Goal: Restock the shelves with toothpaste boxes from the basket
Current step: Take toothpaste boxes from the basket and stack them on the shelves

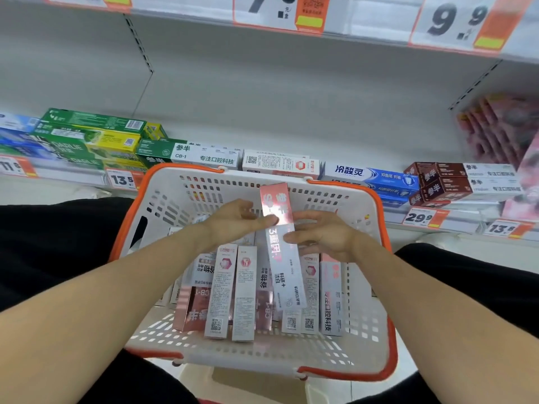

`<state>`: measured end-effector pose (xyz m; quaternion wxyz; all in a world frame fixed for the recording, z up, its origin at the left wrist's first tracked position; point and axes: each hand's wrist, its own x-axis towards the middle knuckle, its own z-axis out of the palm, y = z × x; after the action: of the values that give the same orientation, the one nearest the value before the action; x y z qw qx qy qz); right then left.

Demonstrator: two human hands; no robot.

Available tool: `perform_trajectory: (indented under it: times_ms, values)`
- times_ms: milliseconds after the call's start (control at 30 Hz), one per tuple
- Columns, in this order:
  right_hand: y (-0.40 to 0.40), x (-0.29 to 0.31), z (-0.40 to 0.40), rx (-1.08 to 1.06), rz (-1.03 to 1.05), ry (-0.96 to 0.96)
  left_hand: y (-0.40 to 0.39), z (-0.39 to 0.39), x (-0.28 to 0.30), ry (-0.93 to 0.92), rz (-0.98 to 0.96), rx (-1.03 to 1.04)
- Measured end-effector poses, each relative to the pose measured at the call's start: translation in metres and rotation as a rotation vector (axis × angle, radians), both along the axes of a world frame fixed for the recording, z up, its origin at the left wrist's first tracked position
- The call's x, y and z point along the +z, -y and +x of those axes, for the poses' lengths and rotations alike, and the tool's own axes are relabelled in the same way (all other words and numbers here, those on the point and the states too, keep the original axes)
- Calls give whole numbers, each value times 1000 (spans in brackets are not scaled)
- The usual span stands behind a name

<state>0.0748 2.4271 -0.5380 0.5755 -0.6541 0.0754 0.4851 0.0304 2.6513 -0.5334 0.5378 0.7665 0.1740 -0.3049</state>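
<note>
Shop shelf (291,112) behind the basket (376,310), mostly bare at centre. Pink toothpaste box (281,243) held upright above the basket. Left hand (233,220) grip pinches its upper part; right hand (320,231) grip curls round its right edge. More boxes (245,290) lie inside the basket.

The pink packs (495,126) at the far right of the shelf (291,112) are blurred, and their print cannot be read. The blue boxes (14,132) at the far left are cut off by the edge. The price tags (280,10) on the upper shelf are cut off at the top. The left hand (233,220) and the right hand (320,231) cover the upper ends of several boxes in the basket (376,199). The small text on these boxes (245,287) is too fine to read. The basket hides part of the shelf front behind it.
</note>
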Motion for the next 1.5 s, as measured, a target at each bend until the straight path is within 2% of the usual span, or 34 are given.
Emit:
perform_trajectory:
  times_ms: [100,200,267,367,500,567,633,733,833,967,1100,1233,1367,1500]
  values:
    - [-9,7,-2,3,152,-62,9,3,9,-14,-233,145]
    - [-5,3,-2,6,157,-92,10,3,11,3,-222,199]
    - [6,-10,-1,-45,-58,-8,6,2,8,-15,-164,197]
    - [23,-41,0,-108,-510,266,-3,-3,2,-54,-65,189]
    - [30,-58,-7,353,-804,591,-6,-9,-3,-100,-11,146]
    - [32,-62,-11,507,-897,607,-4,-11,-6,-117,-7,118]
    - [32,-63,-14,573,-940,589,0,-12,-7,-125,-13,95]
    - [29,-53,-9,547,-922,592,4,-13,-5,-132,-49,72]
    - [24,-32,6,472,-792,595,6,-12,-5,-133,-77,65]
    - [24,-16,15,238,-630,567,10,-11,-5,-118,-78,46]
    - [21,-19,6,360,-827,597,15,-12,-4,-106,-92,60]
    - [20,-12,0,265,-935,608,15,-13,-2,-91,-115,69]
    - [30,16,18,216,-726,421,16,-12,3,-63,-128,73]
    - [50,56,39,22,-490,301,17,-8,17,-12,-187,58]
